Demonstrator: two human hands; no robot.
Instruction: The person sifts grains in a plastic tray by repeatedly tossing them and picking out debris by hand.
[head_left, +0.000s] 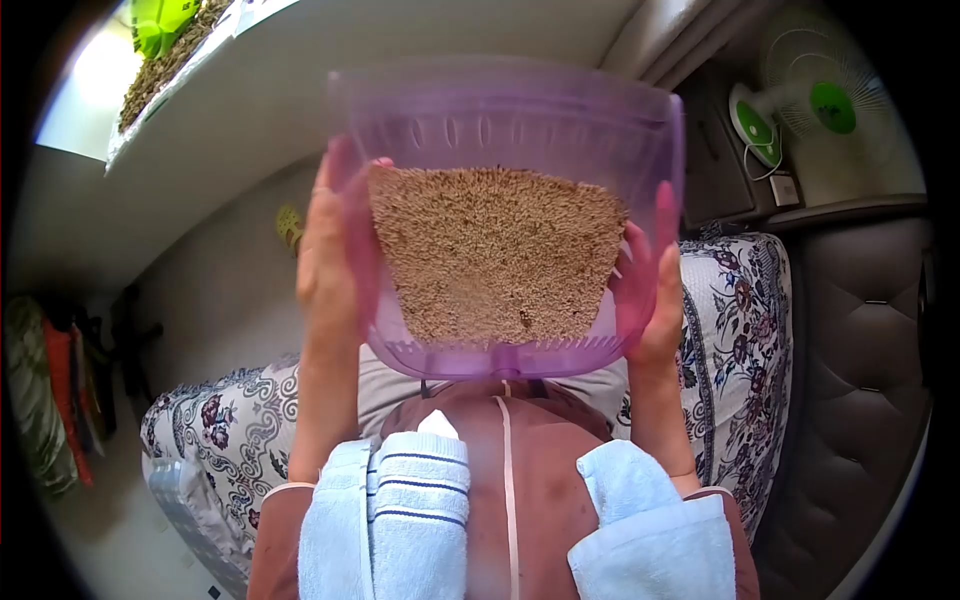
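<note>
One purple tub (pixel 510 135), grain (pixel 500 250) inside

My left hand (pixel 325 255) and right hand (pixel 658 310) clamp its sides above my lap. Its long axis runs left to right, slotted wall away from me. The far rim blurs; translucent plastic veils some fingers, and I can't see the underside.

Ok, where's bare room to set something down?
Grey floor between yellow perforated slipper and floral white bedspread; bedspread between right forearm and brown tufted headboard. Crowded: brown grain in purple plastic tray; green-and-white fan beside white box.
</note>
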